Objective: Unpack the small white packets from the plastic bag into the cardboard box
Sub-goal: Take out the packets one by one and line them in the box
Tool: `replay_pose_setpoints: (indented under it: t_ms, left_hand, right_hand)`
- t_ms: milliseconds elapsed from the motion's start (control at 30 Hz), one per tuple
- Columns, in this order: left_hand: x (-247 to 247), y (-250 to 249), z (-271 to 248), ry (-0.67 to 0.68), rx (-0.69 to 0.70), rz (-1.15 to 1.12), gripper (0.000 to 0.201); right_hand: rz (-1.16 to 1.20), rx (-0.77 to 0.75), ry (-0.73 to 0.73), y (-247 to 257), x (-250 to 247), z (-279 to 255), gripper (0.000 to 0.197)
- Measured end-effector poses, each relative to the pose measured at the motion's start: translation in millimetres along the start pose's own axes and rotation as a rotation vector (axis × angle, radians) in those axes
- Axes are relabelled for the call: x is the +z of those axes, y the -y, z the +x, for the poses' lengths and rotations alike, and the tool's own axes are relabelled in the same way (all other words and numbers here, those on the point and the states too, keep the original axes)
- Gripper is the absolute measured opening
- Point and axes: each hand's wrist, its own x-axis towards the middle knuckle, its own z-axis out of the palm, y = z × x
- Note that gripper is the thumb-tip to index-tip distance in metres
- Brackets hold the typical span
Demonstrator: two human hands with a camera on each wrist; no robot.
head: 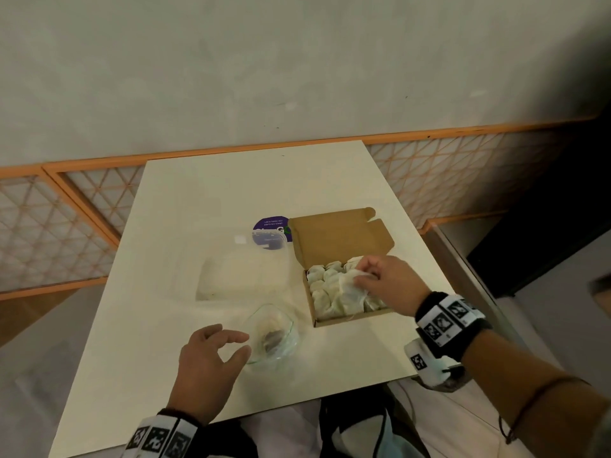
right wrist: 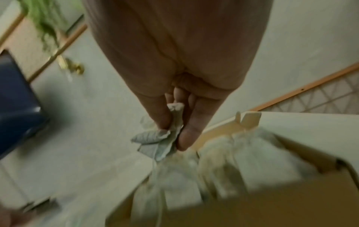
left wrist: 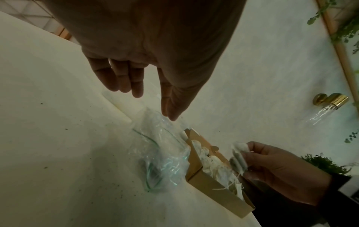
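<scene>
1. Packets (head: 334, 285) fill the open box (head: 350, 320) on the right half of the table (head: 205, 200); lid folded back, away from us.
2. Our right hand (head: 386, 280) reaches in from the right, over the box's right side, wrist bent down toward the contents.
3. Right thumb and fingers (right wrist: 186, 135) pinch a small bunch of packets (right wrist: 155, 141), held above those already in the box. The right wrist view is blurred; we cannot tell the count.
4. The left wrist view shows the same bunch (left wrist: 240, 159) in the right hand (left wrist: 277, 170), over the box (left wrist: 209, 182).
5. Bag (head: 272, 335) lies crumpled on the table just left of the box's near corner, mouth open. Something dark shows inside; we cannot tell what.
6. Our left hand (head: 208, 361) hovers just left of the bag, palm down, fingers (left wrist: 124, 76) loosely apart and holding nothing. The thumb tip sits near the bag's edge (left wrist: 161, 153); contact we cannot tell.
7. A purple round sticker (head: 269, 228) lies behind the bag, left of the lid.
</scene>
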Motion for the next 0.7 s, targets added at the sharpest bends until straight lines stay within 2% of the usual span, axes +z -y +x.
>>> replay_pose_setpoints:
  t_ms: [67, 167, 400, 567, 700]
  left_hand:
    - [1, 1, -1, 0.024, -0.028, 0.003, 0.017]
    - [3, 2, -1, 0.064, -0.052, 0.03, 0.012]
    - [8, 3, -3, 0.099, -0.057, 0.059, 0.01]
    - [9, 4, -1, 0.122, -0.027, 0.059, 0.011]
    - [10, 4, 0, 0.136, -0.024, 0.075, 0.012]
  right_hand:
    - [-0.101, -0.024, 0.038, 1, 13, 4, 0.015]
    - [-0.248, -0.032, 0.142, 2, 25, 11, 0.003]
    - [-0.382, -0.082, 0.332, 5, 29, 16, 0.015]
    - [-0.465, -0.096, 0.381, 4, 35, 23, 0.016]
    - [-0.529, -0.037, 0.349, 3, 39, 27, 0.019]
